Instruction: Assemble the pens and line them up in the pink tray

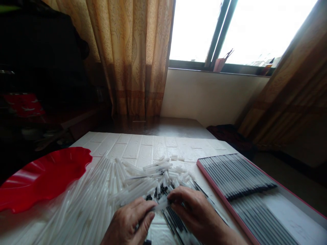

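Observation:
Low in the middle of the view, my left hand (134, 217) pinches a short translucent plastic tube (161, 205) between thumb and fingers. At the tube's other end, the fingers of my right hand (195, 207) are closed on something small and dark, too blurred to name. Under and behind my hands lie thin black rods (172, 217) and small black pieces (162, 190). Beyond them is a loose heap of short translucent tubes (143, 187). Long clear tubes (87, 200) lie in a bundle to the left of my left hand.
A pink-edged tray (212, 182) at the right holds rows of grey sticks (240, 173) with dark ends. At the left stands a red wavy-rimmed bowl (76, 153). The white table cover (158, 144) has a brick pattern. Curtains (135, 61) and a window stand behind.

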